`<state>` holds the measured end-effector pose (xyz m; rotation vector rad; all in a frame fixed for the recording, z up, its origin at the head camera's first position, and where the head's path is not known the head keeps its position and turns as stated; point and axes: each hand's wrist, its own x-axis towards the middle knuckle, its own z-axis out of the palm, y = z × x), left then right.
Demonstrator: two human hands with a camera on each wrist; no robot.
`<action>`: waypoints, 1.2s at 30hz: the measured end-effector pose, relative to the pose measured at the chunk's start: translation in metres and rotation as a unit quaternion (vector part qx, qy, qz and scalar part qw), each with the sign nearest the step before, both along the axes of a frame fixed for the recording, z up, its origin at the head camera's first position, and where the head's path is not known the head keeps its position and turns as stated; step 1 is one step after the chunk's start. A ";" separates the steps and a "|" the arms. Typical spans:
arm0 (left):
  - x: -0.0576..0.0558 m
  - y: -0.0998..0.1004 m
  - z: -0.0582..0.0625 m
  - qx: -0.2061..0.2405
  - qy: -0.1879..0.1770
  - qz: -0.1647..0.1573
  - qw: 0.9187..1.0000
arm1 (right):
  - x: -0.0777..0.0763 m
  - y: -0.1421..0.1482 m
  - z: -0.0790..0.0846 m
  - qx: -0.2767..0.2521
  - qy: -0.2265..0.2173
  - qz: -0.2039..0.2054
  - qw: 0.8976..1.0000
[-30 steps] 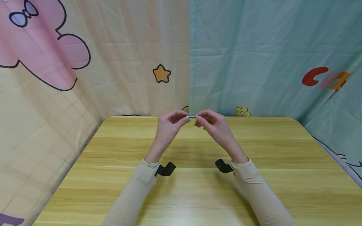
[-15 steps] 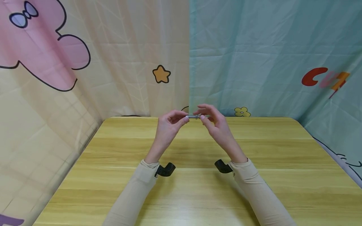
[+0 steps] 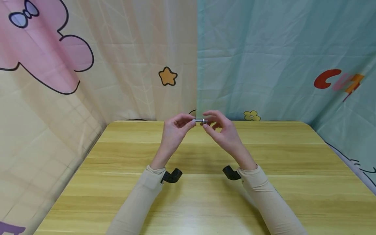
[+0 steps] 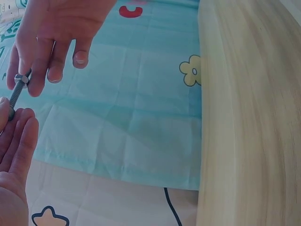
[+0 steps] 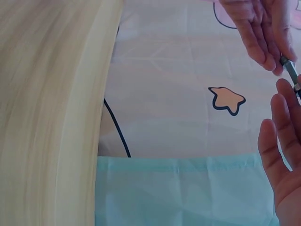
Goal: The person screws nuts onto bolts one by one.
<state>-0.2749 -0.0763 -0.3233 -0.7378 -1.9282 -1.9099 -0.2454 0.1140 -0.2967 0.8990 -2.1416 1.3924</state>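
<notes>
A small metal bolt (image 3: 198, 120) is held level above the far edge of the table, with a hex nut (image 4: 21, 79) on its threaded shank. My left hand (image 3: 174, 130) pinches the bolt's head end between thumb and fingers; the head shows beside the fingertips in the left wrist view. Around the nut, my right hand (image 3: 225, 133) has its fingers spread. Its thumb lies just below the nut in the head view, and the index finger is raised apart from it. Whether the thumb or another finger touches the nut is hard to tell.
Below the hands lies a wooden table (image 3: 194, 202). Printed curtains (image 3: 249, 58) hang close behind its far edge and along both sides. A black wrist-camera mount (image 3: 172, 176) juts inward from the left cuff, and another mount (image 3: 231, 173) from the right.
My right hand has loosened from the bolt, its index finger lifting and the nut coming into sight. Its thumb moved right, then back left under the nut. My left hand stays put.
</notes>
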 end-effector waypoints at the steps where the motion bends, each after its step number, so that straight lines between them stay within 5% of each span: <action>1: 0.001 0.000 0.001 0.000 -0.001 0.001 1.000 | 0.000 0.000 0.000 0.002 0.000 0.001 1.000; 11: 0.022 0.002 0.020 -0.008 0.001 0.001 1.000 | -0.021 0.005 -0.021 -0.001 -0.036 -0.001 0.999; 27: 0.020 0.004 0.018 -0.003 0.003 -0.008 1.000 | -0.030 0.009 -0.030 0.011 -0.054 -0.010 0.998; 36: 0.018 0.002 0.018 -0.017 0.001 0.003 1.000 | -0.027 0.007 -0.024 0.003 -0.001 0.017 1.000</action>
